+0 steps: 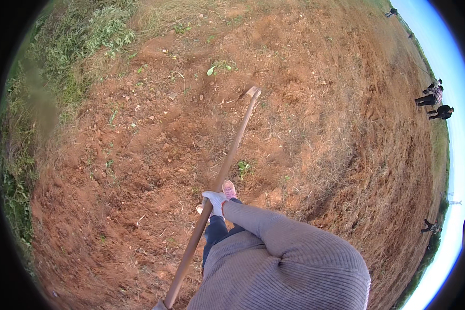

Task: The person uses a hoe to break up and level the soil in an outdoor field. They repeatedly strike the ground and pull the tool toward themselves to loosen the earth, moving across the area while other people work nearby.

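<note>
My right hand (pixel 216 201), in a white glove with an orange-edged cuff, is closed around the wooden handle (pixel 227 161) of a hoe. At the bottom edge, only a small part of my left hand (pixel 161 305) shows, at the near end of the handle. The shaft runs diagonally away from me. At its far end the hoe head (pixel 252 91) is down at the reddish soil (pixel 170 147); its blade is mostly hidden. Just beyond my right hand is my pink shoe (pixel 228 189), with the other shoe partly covered by the glove and handle.
A small green plant (pixel 244 167) grows right of the handle, and a leafy weed (pixel 221 68) lies beyond the hoe head. Dense green plants (pixel 100 33) border the left. Dry straw (pixel 325 155) covers soil at right. Several people, including one in dark clothes (pixel 442 112), are far off.
</note>
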`<action>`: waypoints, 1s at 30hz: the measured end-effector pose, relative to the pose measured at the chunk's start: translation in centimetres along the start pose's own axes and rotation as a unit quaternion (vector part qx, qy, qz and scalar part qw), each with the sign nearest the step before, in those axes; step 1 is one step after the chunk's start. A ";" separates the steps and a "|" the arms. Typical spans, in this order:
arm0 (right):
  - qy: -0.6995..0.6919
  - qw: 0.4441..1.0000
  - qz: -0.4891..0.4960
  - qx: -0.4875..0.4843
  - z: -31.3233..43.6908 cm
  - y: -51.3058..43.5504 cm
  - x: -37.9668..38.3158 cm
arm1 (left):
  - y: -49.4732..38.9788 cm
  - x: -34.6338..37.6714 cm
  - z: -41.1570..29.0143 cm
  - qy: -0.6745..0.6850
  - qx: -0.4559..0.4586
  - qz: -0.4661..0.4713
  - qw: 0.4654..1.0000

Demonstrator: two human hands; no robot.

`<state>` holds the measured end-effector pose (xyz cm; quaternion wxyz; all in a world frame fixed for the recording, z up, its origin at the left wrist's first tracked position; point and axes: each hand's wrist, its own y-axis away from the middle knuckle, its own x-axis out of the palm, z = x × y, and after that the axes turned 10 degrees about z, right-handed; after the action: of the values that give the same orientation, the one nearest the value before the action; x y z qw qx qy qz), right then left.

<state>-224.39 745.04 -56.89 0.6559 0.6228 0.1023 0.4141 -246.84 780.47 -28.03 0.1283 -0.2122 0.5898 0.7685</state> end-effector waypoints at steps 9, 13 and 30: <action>-0.042 0.996 -0.048 -0.063 -0.9 0.8 0.3 | -1.5 4.7 4.3 0.014 0.008 -0.023 1.000; -0.031 0.991 -0.066 -0.116 1.8 1.9 -0.6 | -4.0 5.6 2.8 -0.017 0.041 -0.010 0.999; 0.009 0.956 -0.200 -0.213 16.8 0.7 -8.7 | -7.6 -5.0 -14.2 0.077 0.273 -0.102 0.954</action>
<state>-219.25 726.79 -56.17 0.8416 0.4320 0.1399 0.2923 -236.56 769.19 -35.16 0.2135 -0.2866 0.7602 0.5426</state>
